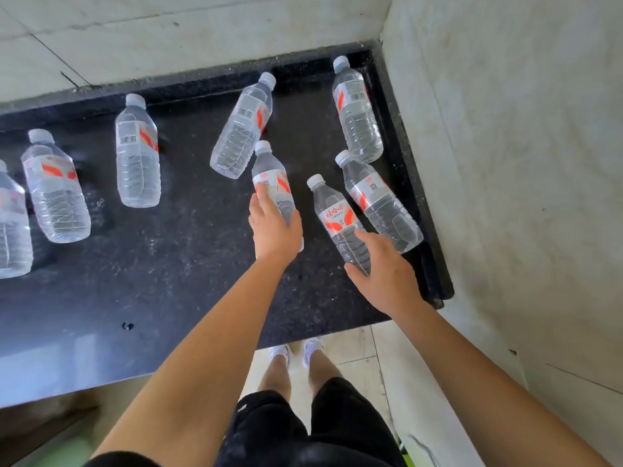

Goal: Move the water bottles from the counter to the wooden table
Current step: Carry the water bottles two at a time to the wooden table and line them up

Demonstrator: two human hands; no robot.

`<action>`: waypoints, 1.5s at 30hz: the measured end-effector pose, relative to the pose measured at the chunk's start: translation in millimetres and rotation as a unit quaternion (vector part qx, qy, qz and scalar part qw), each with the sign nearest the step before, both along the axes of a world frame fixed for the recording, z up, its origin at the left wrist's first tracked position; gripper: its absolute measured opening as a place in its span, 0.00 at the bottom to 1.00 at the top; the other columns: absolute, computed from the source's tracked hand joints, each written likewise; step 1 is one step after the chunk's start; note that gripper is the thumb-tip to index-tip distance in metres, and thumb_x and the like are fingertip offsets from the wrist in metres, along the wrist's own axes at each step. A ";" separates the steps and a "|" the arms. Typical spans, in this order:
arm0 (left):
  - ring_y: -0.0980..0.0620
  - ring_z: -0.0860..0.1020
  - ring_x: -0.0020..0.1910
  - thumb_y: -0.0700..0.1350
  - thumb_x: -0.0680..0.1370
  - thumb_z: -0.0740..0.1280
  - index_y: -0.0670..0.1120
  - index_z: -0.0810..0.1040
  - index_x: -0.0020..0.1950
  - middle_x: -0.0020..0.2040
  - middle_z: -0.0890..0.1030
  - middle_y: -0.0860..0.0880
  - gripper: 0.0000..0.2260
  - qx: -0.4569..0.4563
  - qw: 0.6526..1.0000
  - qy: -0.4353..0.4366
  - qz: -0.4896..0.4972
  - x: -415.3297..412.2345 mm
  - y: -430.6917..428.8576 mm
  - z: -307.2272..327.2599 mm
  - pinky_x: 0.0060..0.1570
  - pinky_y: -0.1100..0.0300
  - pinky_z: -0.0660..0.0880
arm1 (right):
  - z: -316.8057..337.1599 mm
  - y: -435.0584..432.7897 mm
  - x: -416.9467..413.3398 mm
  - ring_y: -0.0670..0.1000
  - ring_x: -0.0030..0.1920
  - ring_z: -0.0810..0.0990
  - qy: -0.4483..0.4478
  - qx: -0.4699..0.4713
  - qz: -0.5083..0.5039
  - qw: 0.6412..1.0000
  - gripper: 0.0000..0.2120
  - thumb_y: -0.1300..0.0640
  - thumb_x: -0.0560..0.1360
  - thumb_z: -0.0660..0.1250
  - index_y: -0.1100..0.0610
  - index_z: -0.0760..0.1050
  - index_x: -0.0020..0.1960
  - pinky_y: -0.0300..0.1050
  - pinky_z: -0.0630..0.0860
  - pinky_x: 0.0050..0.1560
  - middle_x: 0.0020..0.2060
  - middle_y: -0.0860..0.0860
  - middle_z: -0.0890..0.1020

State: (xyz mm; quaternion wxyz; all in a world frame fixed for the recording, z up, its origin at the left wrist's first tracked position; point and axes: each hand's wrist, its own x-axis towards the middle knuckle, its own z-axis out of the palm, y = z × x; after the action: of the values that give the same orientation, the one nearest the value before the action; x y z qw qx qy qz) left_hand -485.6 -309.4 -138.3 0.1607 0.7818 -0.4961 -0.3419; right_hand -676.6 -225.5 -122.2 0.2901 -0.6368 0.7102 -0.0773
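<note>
Several clear water bottles with white caps and red-and-white labels stand on a black stone counter [151,264]. My left hand [274,227] grips the lower body of one bottle [269,178] near the counter's middle. My right hand [384,271] wraps around the lower part of a second bottle [333,217] just to the right. Close behind it stands a third bottle [374,197]. Two others stand further back: one centre [241,126] and one in the far right corner [355,109]. The wooden table is out of view.
More bottles stand to the left: one [136,153], another [55,188] and one cut off by the frame edge [10,224]. Pale tiled walls [505,129] close the counter at the back and right. My legs and white shoes [296,353] stand on a tiled floor.
</note>
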 end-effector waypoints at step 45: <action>0.39 0.73 0.66 0.55 0.78 0.69 0.49 0.45 0.81 0.70 0.67 0.41 0.41 0.101 0.991 -0.082 0.034 108.4 33.8 33.5 0.61 0.44 0.74 | 17.1 -34.5 78.5 0.52 0.59 0.81 0.081 0.115 -0.011 0.990 0.32 0.33 0.73 0.69 0.52 0.70 0.68 0.45 0.75 0.58 0.61 0.50 0.80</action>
State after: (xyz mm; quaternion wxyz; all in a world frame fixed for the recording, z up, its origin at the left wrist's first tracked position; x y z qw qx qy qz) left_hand -377.1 -275.5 -104.7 0.0513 0.8360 -0.4433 -0.3192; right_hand -598.1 -260.0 -105.0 0.3019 -0.5957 0.7424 0.0538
